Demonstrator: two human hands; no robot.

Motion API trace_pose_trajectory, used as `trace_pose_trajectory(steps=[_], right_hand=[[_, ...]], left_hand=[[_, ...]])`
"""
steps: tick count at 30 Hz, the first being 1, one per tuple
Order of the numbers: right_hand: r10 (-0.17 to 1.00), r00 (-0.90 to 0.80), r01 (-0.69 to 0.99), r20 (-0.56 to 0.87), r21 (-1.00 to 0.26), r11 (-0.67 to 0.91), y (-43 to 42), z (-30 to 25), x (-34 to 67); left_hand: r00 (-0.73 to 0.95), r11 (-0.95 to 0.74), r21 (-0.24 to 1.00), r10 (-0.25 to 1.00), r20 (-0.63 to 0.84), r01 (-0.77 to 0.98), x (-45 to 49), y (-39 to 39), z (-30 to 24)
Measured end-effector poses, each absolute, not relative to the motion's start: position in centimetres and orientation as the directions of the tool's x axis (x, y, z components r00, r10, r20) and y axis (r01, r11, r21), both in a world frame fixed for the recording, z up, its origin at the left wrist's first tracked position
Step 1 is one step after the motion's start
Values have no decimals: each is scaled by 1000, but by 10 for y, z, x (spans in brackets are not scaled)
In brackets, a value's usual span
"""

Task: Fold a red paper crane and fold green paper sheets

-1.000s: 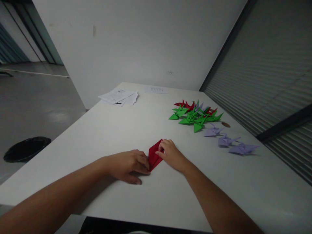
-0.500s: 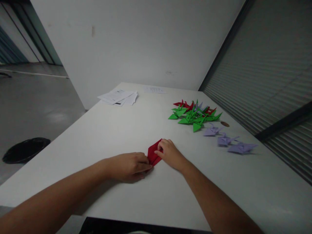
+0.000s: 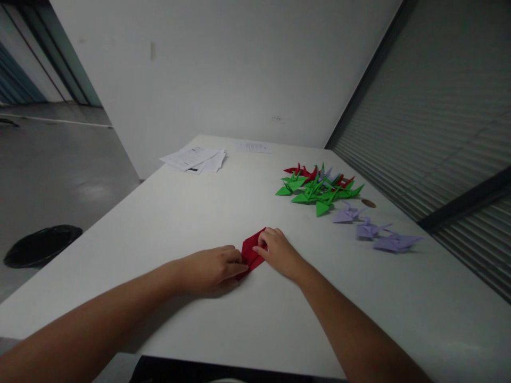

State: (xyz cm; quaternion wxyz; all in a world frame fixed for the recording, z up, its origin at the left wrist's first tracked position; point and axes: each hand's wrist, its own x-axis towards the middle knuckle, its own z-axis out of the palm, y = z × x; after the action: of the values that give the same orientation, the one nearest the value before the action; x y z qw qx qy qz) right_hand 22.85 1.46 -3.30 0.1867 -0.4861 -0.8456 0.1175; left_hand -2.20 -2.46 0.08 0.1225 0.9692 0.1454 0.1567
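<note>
**Grip:** left hand (image 3: 209, 270) and right hand (image 3: 279, 254) together on a single piece, one from each side, both resting on the table. Neither lifts it. Whether either hand pinches or only presses cannot be told.

**Item held:** folded red origami paper (image 3: 251, 255), a narrow kite shape with layered edges, lying flat between the hands.

**Position:** near edge of the table, in front of the person, its near end partly under the left fingers.

**Long axis:** diagonal, from the near end at the left hand to a pointed far tip beyond the right hand's fingers. The tip points away from the person and to the right, roughly toward the pile of cranes.

**Handling note:** best kept flat on the table, with both hands steadying the layers so the edges stay aligned and the narrow tip stays sharp.

**Nearby:** three lilac origami cranes (image 3: 371, 230) in a loose row; a small brown disc (image 3: 368, 203) just beside them.

**Beyond:** green origami cranes (image 3: 315, 194) heaped with red origami cranes (image 3: 301, 171); loose printed papers (image 3: 191, 158) at the far end of the white table (image 3: 159, 229).
</note>
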Motion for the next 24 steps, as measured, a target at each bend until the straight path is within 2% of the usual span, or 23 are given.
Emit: trace_pose_trajectory(steps=[6,16,21,24], right_hand=[[865,-455,778,212,-379,502,13,-32,228],[864,-459,760,210,-410,504,16,-32,228],[870,-458,721,183,-495,484,18,-27,231],[831,-530,623,169,-588,516,17,-19,240]], left_hand=[[900,-928,228,351,260,296,-20,-23,-4],[911,-924,221,358,207,313,-20,-23,1],[916,-935,230,322,240,269,-25,-21,-1],[922,-939,225,311,228,261,-28,-21,-1]])
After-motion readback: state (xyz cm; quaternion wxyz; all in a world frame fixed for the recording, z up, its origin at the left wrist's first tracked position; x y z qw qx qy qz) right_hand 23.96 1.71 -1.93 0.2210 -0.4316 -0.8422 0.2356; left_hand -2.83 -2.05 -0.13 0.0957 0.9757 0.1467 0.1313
